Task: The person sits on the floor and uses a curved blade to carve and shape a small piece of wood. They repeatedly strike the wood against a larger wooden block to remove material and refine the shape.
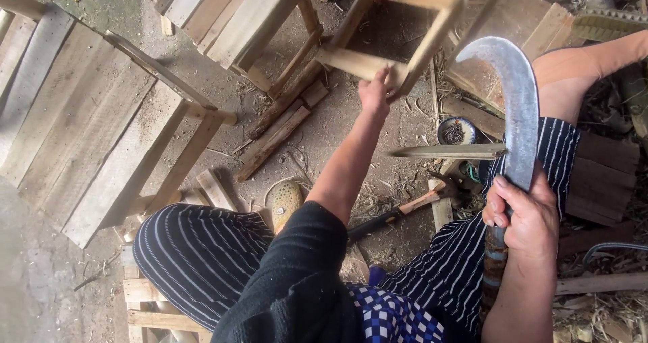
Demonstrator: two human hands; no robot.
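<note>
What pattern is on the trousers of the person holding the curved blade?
Dark trousers with thin white stripes, seen best in the head view.

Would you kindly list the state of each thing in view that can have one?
Left hand: arm stretched out, gripping the frame.
Wooden frame: tilted, held at one corner.
Right hand: closed around the knife's handle.
Curved knife: raised, blade upward.
Hammer: lying on the ground.
Small bowl: upright, holding nails.

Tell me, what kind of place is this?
Probably a simple woodworking yard. A wooden bench stands on the dirt floor, the left hand grips a wooden frame, and the right hand holds a curved blade.
</note>
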